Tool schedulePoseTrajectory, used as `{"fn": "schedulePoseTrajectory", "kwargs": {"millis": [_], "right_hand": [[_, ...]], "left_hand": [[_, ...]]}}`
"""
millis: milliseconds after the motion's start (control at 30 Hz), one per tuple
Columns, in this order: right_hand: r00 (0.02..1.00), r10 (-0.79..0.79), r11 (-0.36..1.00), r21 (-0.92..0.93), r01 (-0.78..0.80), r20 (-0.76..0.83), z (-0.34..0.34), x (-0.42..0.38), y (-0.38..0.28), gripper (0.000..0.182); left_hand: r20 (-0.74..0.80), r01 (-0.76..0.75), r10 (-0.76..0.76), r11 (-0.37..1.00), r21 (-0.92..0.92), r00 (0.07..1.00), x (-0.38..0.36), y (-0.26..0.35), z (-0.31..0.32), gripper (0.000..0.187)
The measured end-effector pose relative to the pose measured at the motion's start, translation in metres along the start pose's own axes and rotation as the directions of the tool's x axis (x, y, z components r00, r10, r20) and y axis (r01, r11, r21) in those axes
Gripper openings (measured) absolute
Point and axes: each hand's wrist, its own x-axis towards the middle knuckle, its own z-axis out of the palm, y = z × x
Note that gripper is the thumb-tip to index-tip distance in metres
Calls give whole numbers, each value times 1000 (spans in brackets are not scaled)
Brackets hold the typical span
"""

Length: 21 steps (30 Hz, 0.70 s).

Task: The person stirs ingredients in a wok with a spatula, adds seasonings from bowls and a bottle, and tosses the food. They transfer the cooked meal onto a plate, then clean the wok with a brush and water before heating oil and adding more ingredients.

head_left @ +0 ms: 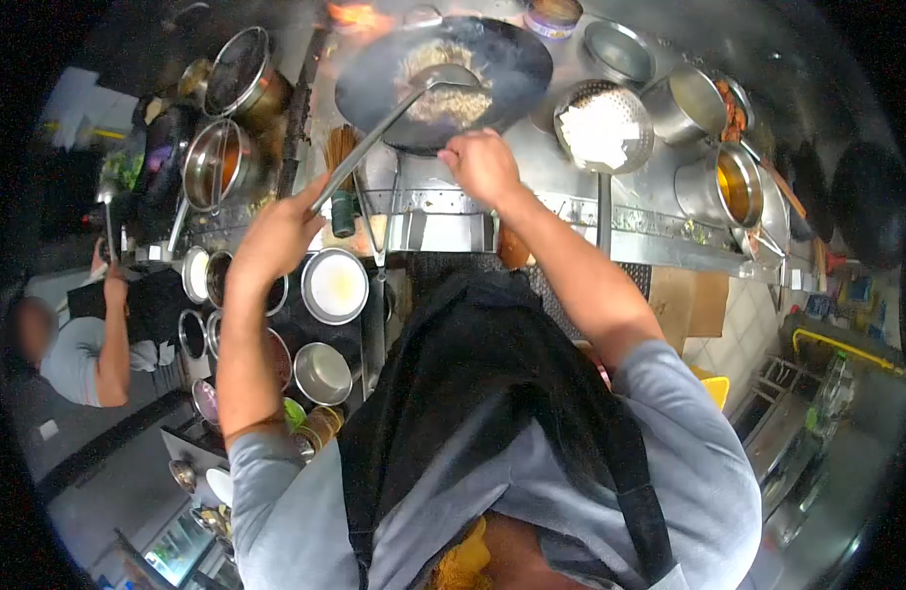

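My left hand [274, 234] is wrapped round the long metal handle of a ladle [445, 79]. The ladle's bowl lies over pale chopped food [461, 106] in a large dark wok [520, 61]. At the wok's near rim is my right hand [484, 167], its fingers curled closed; what they hold, if anything, is hidden. Just right of the wok, a perforated strainer [571, 147] with a long handle carries white pieces of food [601, 130]. A bamboo brush [342, 187] with a green-wrapped handle lies below the ladle's handle.
Flame [360, 18] flares behind the wok's left side. Metal pots stand at right, one pot [691, 103] beside another with yellow liquid [733, 192]. A bowl of white contents [335, 285] sits at left among several containers. Another person [89, 344] holds a ladle at far left.
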Motion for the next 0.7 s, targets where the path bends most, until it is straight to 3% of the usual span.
{"fn": "schedulePoseTrajectory", "kwargs": {"millis": [33,67,100,133,167,233,300,333,367,433,533,633,700], "right_hand": [[997,-63,998,23,64,-49,-12,-7,-8,26],[992,-79,994,64,86,-103,-12,-11,-14,23],[993,-77,994,73,83,-86,-8,-13,-20,23],[997,-42,998,34,44,-60,-6,-9,-25,22],[999,-13,1000,-11,13,-46,-5,-3,-29,22],[996,19,999,34,-16,-87,8,-17,-30,23],[976,-124,991,-71,113,-176,16,-64,-25,21],[981,-128,991,15,131,-143,22,-91,-15,19],[985,-135,984,104,146,-107,26,-108,-8,18],[978,-153,985,56,163,-140,14,-105,-16,17],[951,-194,977,35,208,-243,0,-62,-28,20],[977,-106,985,116,129,-185,13,-11,-21,23],[982,-113,991,46,122,-152,15,-35,-24,23]], "left_hand": [[10,-50,52,991,-127,999,-6,-4,-9,60],[159,144,-123,981,-131,980,-9,20,-31,60],[318,333,-287,937,-100,904,-11,41,-47,60],[182,95,-80,993,-74,980,-3,21,-24,61],[175,97,-83,992,-74,981,14,1,14,61],[-154,-138,146,989,62,977,44,-28,73,63],[-102,102,-102,995,-8,990,29,11,67,61],[-131,126,-135,989,-76,982,18,19,65,60],[-135,122,-132,989,-79,982,4,23,59,60],[-109,119,-145,969,-215,983,-22,22,42,61],[32,181,-178,970,-165,984,-34,23,16,61],[-24,81,-83,996,-45,996,-4,19,40,59],[-49,118,-119,993,-23,992,14,14,71,60]]}}
